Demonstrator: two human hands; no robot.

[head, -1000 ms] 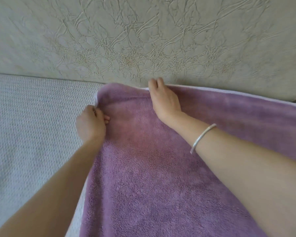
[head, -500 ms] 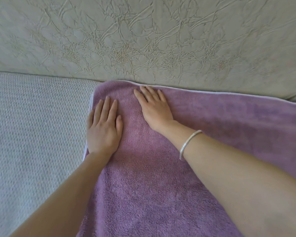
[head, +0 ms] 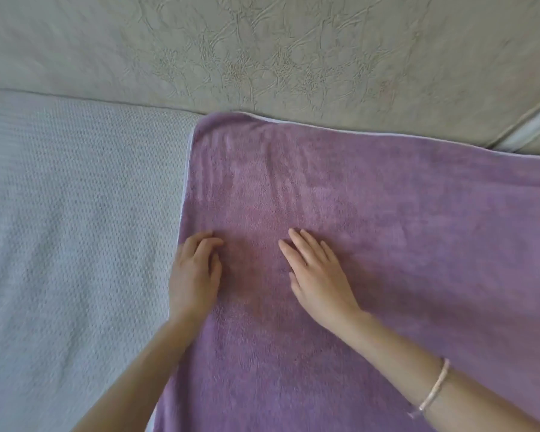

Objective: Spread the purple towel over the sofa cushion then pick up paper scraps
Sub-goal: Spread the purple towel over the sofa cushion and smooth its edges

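Note:
The purple towel lies flat over the sofa seat cushion, its top left corner against the backrest. My left hand rests palm down on the towel's left edge, fingers slightly curled and holding nothing. My right hand lies flat on the towel a little to the right, fingers spread; a thin bracelet circles that wrist. No paper scraps are in view.
A grey textured cover spreads over the seat to the left of the towel. The beige embossed backrest runs along the top. A white seam shows at the upper right.
Both hands let go of the towel's top corner, flattened onto it, then slid back toward me along the towel. The corner now lies smooth against the backrest.

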